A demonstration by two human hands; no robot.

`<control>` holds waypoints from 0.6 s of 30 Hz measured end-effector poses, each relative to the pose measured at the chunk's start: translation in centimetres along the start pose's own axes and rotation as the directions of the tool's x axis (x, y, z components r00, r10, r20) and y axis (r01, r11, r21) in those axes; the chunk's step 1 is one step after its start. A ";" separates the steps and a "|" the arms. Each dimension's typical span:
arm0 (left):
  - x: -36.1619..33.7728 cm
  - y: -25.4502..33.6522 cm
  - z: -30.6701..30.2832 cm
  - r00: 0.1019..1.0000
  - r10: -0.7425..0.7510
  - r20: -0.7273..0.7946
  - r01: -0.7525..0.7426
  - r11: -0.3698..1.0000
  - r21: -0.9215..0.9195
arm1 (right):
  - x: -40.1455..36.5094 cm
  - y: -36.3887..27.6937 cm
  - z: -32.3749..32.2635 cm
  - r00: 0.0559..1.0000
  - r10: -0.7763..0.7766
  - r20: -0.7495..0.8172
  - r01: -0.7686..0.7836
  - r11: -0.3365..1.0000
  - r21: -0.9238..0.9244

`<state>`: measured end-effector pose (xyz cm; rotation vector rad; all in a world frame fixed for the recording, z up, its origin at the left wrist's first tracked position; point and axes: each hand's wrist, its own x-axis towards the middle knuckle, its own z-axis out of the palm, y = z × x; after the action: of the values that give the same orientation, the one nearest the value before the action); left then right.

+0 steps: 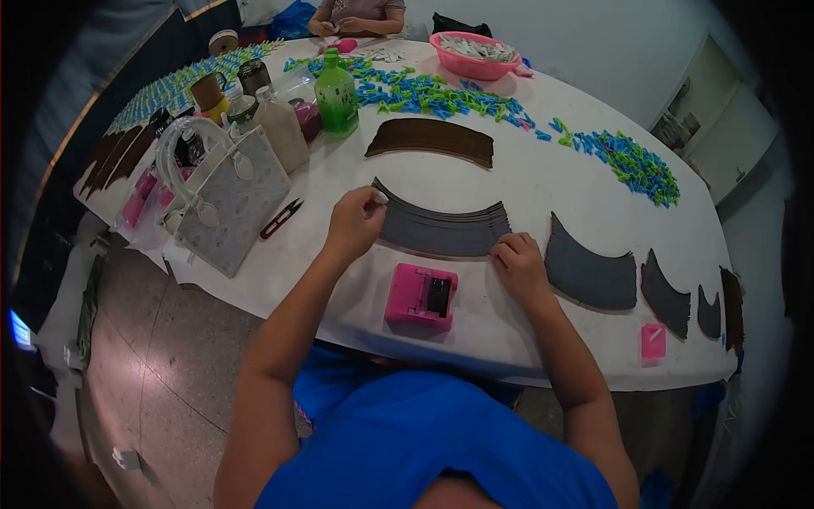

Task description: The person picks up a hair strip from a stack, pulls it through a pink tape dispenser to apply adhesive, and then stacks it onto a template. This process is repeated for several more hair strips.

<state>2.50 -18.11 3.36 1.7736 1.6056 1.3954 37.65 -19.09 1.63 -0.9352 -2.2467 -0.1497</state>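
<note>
And here's the table (pixel 526 182), stretching right across the frame. At centre lies one sheet (pixel 441 227), a second sheet (pixel 432 142) just above it, a box (pixel 409 297) just below. Over on the right, three more sheets (pixel 591 270) run in a row, a smaller box (pixel 652 343) beneath them. Swing left: there's the handbag (pixel 227 199), snips (pixel 281 219) right beside it, bottles (pixel 280 127) above. Clips (pixel 449 97) spread across upper centre, another heap (pixel 640 172) sits upper right, and the basin (pixel 475 61) stands up top.
</note>
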 end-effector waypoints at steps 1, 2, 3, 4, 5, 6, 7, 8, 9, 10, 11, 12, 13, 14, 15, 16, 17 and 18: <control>-0.6 0.8 0.0 0.998 0.048 0.037 -0.048 0.999 0.012 | 0.1 -0.1 -0.1 1.000 -0.015 0.007 0.015 1.000 -0.021; -1.1 1.6 -0.1 0.998 0.047 0.034 -0.047 0.999 0.011 | 0.3 -0.2 -0.2 1.000 -0.018 0.008 0.018 1.000 -0.021; -1.6 2.4 -0.1 0.988 0.130 0.089 -0.135 0.989 0.054 | 0.5 -0.5 -0.4 1.000 -0.028 0.008 0.028 0.998 -0.051; -2.0 3.1 -0.1 0.967 0.208 0.148 -0.223 0.971 0.092 | 0.7 -0.8 -0.6 0.999 -0.038 0.010 0.039 0.996 -0.080; -2.3 4.0 0.1 0.968 0.204 0.144 -0.218 0.972 0.091 | 1.2 -1.0 -0.9 0.999 -0.042 0.014 0.043 0.996 -0.079; -2.6 4.9 0.5 0.920 0.352 0.174 -0.374 0.920 0.120 | 1.7 -1.4 -1.3 0.996 -0.006 0.087 0.009 1.000 -0.024; -3.0 6.0 1.0 0.848 0.486 0.212 -0.519 0.843 0.142 | 2.1 -1.9 -1.8 0.986 0.028 0.164 -0.033 0.999 0.028; -3.5 7.3 1.6 0.852 0.479 0.214 -0.512 0.848 0.139 | 2.9 -3.1 -2.6 0.984 0.031 0.173 -0.037 0.999 0.031; -3.9 8.8 2.3 0.800 0.576 0.167 -0.597 0.791 0.134 | 4.0 -4.9 -3.5 0.985 0.042 0.169 -0.065 0.989 0.131; -4.2 9.8 2.3 0.737 0.666 0.117 -0.676 0.724 0.135 | 4.9 -6.4 -4.3 0.985 0.054 0.165 -0.091 0.969 0.228; -4.5 10.2 2.0 0.743 0.659 0.119 -0.670 0.731 0.130 | 5.5 -7.4 -4.8 0.983 0.057 0.175 -0.097 0.968 0.229; -4.6 10.6 1.6 0.766 0.591 0.252 -0.636 0.755 0.160 | 5.8 -8.4 -5.3 0.990 0.056 0.129 -0.088 0.963 0.255; -4.7 10.9 1.2 0.773 0.509 0.380 -0.604 0.773 0.194 | 5.9 -8.9 -5.6 0.995 0.056 0.084 -0.077 0.957 0.279; -4.7 11.4 0.6 0.776 0.501 0.383 -0.597 0.780 0.188 | 5.7 -9.0 -5.9 0.993 0.063 0.096 -0.087 0.956 0.281; -4.6 11.8 -0.1 0.758 0.507 0.410 -0.625 0.745 0.235 | 5.4 -9.1 -6.2 0.987 0.110 0.118 -0.145 0.927 0.346; -4.5 12.0 -0.8 0.741 0.510 0.437 -0.651 0.706 0.279 | 5.1 -9.1 -6.3 0.977 0.155 0.145 -0.202 0.890 0.408; -4.4 12.0 -1.3 0.747 0.500 0.438 -0.641 0.717 0.274 | 4.7 -9.0 -6.2 0.974 0.158 0.161 -0.212 0.888 0.409; -4.3 11.9 -1.9 0.704 0.526 0.478 -0.694 0.653 0.303 | 4.5 -8.9 -6.2 0.969 0.151 0.198 -0.221 0.888 0.403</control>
<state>7.88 -25.97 11.95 2.8877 1.2294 0.8401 32.90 -25.14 10.48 -0.9384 -2.1875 0.5015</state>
